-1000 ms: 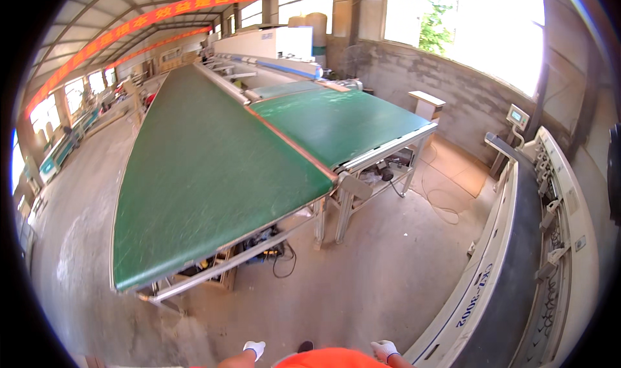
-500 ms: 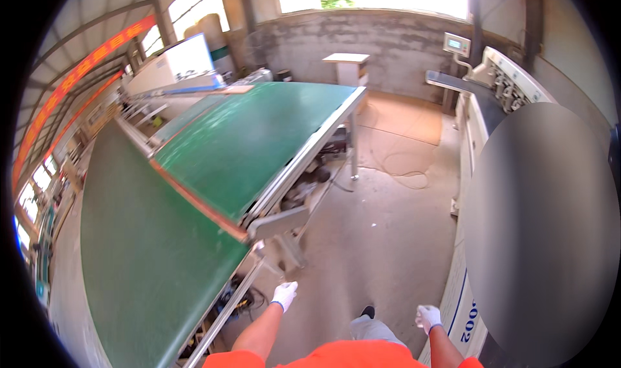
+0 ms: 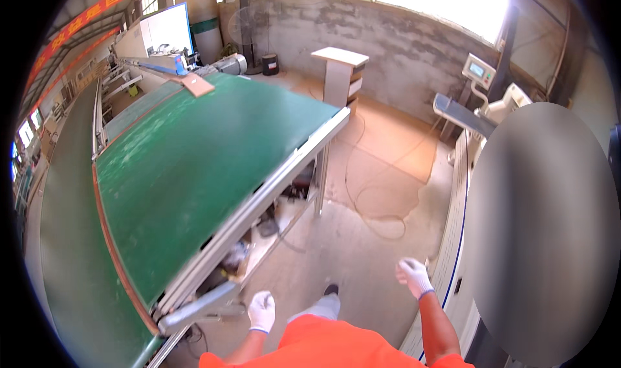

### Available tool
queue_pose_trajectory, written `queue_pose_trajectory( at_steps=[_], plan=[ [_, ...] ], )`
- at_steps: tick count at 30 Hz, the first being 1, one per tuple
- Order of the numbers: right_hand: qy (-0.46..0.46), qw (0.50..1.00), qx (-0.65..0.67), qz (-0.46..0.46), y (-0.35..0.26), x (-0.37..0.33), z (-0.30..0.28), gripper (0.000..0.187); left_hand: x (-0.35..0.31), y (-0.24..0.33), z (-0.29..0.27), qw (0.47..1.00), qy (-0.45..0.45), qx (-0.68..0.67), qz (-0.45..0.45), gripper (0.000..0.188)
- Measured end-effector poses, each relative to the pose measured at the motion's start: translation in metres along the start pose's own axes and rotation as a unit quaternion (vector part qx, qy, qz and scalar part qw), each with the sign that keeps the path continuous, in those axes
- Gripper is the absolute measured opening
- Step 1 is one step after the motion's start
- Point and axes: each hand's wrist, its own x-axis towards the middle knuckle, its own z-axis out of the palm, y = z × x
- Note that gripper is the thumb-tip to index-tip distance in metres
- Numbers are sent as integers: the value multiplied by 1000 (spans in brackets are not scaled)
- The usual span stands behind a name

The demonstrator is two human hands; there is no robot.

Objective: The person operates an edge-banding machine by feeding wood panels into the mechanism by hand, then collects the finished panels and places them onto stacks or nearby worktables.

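Note:
My left hand [image 3: 262,311], in a white glove, hangs beside the near corner of a green belt table [image 3: 213,154], close to a grey metal bar [image 3: 200,310] at its end. Its fingers are curled in, and no object shows in them. My right hand [image 3: 414,276], also gloved in white, is held out at the right, near the long pale side of a machine [image 3: 446,284]. The fingers there are bent inward, with nothing visible between them. Neither hand touches the table or the machine.
A second green belt [image 3: 71,225] runs along the left. Ahead are a small white-topped stand [image 3: 339,57], brown sheeting [image 3: 394,141] and a loose hose [image 3: 381,229] on the floor. A control panel [image 3: 477,70] rises at the right. A grey blur hides part of that side.
I have moved forward along the green table; its near corner has shifted down and left in view. The stand looks closer. My left hand has drawn lower, and my right has swung forward.

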Motion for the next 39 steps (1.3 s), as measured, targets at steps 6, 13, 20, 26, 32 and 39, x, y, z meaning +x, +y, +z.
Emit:
queue_pose_trajectory(
  at_steps=[6,13,20,26,32,39],
  plan=[
    [129,940,-306,73,109,171,-206,30,360,140,116,959,137,117,219,33],
    [107,890,-403,186,-16,454,-218,28,684,42,176,867,181,443,-143,60],
    [-73,804,-523,-272,-412,899,-2,30,612,30,153,730,152,519,-419,81],
    [-285,597,-508,-552,-724,989,378,30,709,117,225,653,230,466,-551,78],
    [-438,547,-477,-530,-676,1063,533,32,756,151,313,798,215,417,-379,74],
    [-673,334,-338,-567,-567,954,928,47,931,92,273,810,303,317,-390,70]
  ],
)
